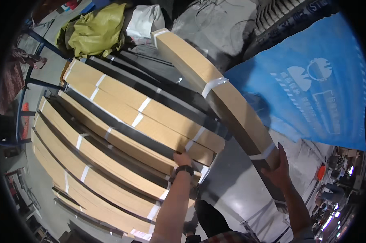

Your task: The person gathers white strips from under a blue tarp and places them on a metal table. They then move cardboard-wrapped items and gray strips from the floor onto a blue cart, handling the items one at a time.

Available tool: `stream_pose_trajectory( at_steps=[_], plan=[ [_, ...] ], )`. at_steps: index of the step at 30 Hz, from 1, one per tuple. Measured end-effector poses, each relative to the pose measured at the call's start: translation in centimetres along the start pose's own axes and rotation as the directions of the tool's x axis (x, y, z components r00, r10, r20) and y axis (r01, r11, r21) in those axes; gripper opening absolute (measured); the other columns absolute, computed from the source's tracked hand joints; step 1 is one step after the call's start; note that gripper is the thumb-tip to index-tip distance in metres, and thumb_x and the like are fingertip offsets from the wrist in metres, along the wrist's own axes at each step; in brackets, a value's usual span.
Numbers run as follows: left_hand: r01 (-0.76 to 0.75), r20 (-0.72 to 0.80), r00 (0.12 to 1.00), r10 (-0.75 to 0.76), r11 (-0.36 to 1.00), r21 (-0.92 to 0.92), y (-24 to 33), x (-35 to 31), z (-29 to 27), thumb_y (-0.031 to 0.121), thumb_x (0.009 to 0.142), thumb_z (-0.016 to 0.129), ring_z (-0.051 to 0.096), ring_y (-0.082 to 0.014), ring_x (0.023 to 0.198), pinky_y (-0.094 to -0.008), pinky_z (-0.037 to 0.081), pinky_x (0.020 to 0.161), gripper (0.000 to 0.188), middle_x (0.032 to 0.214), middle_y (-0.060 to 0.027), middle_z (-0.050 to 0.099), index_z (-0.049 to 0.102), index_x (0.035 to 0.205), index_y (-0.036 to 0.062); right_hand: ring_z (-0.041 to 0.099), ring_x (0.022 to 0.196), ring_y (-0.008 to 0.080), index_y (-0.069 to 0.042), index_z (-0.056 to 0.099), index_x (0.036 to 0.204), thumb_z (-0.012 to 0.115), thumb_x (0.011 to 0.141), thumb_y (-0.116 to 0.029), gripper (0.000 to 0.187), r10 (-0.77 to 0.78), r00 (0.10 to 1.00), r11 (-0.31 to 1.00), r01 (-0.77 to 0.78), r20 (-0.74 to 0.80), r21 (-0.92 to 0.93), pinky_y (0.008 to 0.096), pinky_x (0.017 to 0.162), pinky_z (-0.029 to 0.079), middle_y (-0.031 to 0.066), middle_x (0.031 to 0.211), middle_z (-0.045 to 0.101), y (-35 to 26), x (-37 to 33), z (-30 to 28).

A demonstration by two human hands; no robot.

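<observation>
A long, narrow cardboard box [235, 105] with white strapping bands stands apart on the right, leaning at an angle. My right hand [278, 168] grips its near end, thumb on one side and fingers along the other. To the left, several similar long boxes [122, 133] lie side by side in rows, also banded in white. My left hand [183, 159], with a dark band on the wrist, is closed at the edge of a strapped box [164, 131] in the row nearest the single one. Its fingertips are partly hidden.
A blue printed sheet [312, 85] spreads over the far right. An olive-green sack [96, 32] and a white bag [145, 21] lie beyond the rows. A blue metal frame [39, 50] stands at the far left. My dark shoe [209, 216] is on the grey floor below.
</observation>
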State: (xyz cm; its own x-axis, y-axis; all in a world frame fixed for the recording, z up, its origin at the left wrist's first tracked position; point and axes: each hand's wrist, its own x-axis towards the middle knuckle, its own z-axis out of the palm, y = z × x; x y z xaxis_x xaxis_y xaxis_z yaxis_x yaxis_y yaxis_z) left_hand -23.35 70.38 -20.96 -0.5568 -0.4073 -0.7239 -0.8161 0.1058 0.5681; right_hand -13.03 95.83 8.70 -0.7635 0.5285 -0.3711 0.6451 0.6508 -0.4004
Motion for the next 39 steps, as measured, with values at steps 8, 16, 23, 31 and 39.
stream_pose_trajectory(
  at_steps=[8,16,23,31,39],
  plan=[
    [-0.07,0.173,0.981,0.091,0.99,-0.125,-2.2,3.2,-2.2,0.023,0.082,0.062,0.061,-0.0274,0.073,-0.0379,0.048,0.069,0.03,0.085,-0.0179,0.064,0.059,0.089,-0.006,0.042,0.116,0.041,-0.008,0.032,0.136,0.078,0.058,-0.016,0.092,-0.185,0.982,0.963,0.176,0.025,0.203,0.0474,0.098,0.035,0.0219,0.123,0.046,-4.1,-1.2,9.7],
    [-0.673,0.681,0.719,0.138,-0.107,0.732,10.4,-2.0,-10.8,0.028,0.085,0.048,0.021,-0.0343,0.133,-0.0561,0.02,0.103,0.041,0.133,-0.0095,0.043,0.052,0.123,0.0136,0.048,0.103,0.0354,-0.015,0.035,0.135,0.08,0.057,-0.019,0.09,-0.559,0.829,0.829,0.559,0.01,-0.003,0.0475,0.084,0.036,0.018,0.112,0.048,-12.8,3.5,21.0],
    [-0.678,0.686,0.719,-0.113,-0.333,0.655,10.0,-0.7,-14.6,0.027,0.088,0.041,0.005,-0.0377,0.139,-0.0599,0.005,0.107,0.047,0.148,-0.0098,0.024,0.048,0.132,0.016,0.05,0.096,0.0324,-0.022,0.042,0.132,0.077,0.059,-0.023,0.08,-0.616,0.768,0.765,0.636,0.179,-0.097,0.0479,0.082,0.036,0.0166,0.104,0.049,-15.2,3.0,24.9],
    [-0.692,0.716,0.698,0.008,-0.252,0.677,7.9,-0.2,-14.9,0.033,0.087,0.045,0.004,-0.0359,0.139,-0.0521,0.02,0.106,0.055,0.15,-0.0073,0.019,0.037,0.139,0.0173,0.05,0.092,0.0316,-0.021,0.044,0.131,0.073,0.064,-0.029,0.073,-0.608,0.754,0.725,0.655,0.251,-0.212,0.0466,0.076,0.037,0.014,0.098,0.049,-15.5,1.9,19.7],
    [-0.632,0.631,0.772,0.078,-0.005,0.775,7.6,0.4,-14.5,0.045,0.086,0.045,0.01,-0.0332,0.139,-0.0462,0.031,0.099,0.06,0.145,-0.0074,0.032,0.035,0.139,0.0199,0.051,0.098,0.0304,-0.024,0.037,0.135,0.071,0.068,-0.025,0.075,-0.511,0.804,0.739,0.592,0.305,-0.322,0.0431,0.085,0.036,0.0143,0.102,0.05,-27.8,3.6,25.9]
  ],
)
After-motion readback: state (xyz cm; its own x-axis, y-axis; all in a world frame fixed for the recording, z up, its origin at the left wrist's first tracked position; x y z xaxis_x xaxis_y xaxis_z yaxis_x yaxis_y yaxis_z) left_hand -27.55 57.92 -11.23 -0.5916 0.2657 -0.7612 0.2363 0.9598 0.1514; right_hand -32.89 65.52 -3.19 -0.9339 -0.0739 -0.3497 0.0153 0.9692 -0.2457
